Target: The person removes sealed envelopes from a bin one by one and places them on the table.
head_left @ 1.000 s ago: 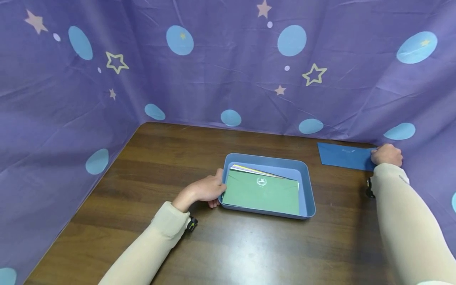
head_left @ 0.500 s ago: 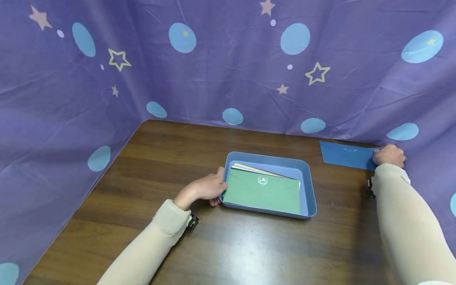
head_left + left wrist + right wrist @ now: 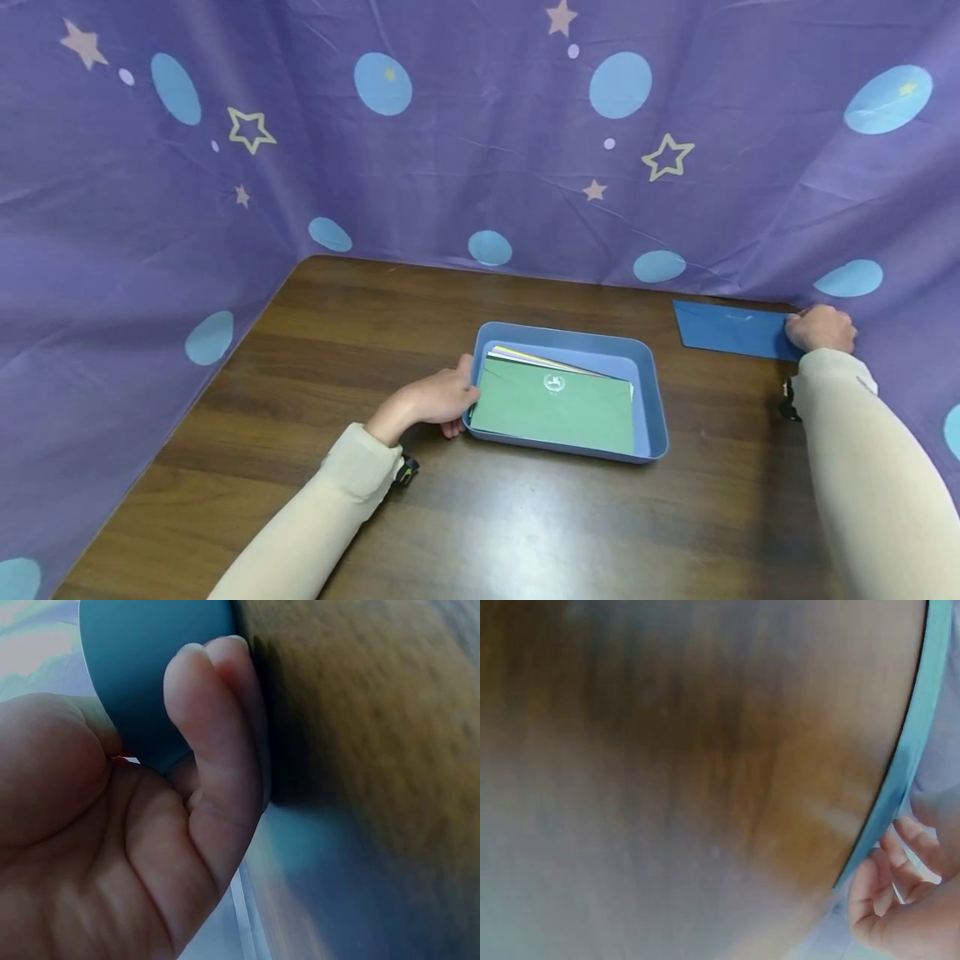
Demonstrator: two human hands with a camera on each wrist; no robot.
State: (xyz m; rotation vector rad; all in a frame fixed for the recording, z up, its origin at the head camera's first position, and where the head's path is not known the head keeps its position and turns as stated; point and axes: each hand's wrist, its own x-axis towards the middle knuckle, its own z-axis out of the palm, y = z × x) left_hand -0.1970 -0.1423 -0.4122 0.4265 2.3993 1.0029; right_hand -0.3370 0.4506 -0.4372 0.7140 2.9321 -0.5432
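My left hand grips the left wall of a shallow blue tray, thumb at the rim and fingers down the outside. The left wrist view shows curled fingers against the tray's wall, just over the wood. Inside the tray lies a green envelope with a white emblem, on top of several other envelopes whose white, yellow and dark edges stick out. Far to the right, my right hand pinches the right end of a blue envelope. Its edge runs between thumb and fingers in the right wrist view.
A brown wooden table bears the tray and the blue envelope. Purple curtains with stars and blue ovals rise along its back and sides. The blue envelope lies close to the back curtain, at the back right corner.
The right forearm has shifted slightly to the right, with the hand still at the blue envelope's end. The left hand and tray stay put; the head view moved slightly.
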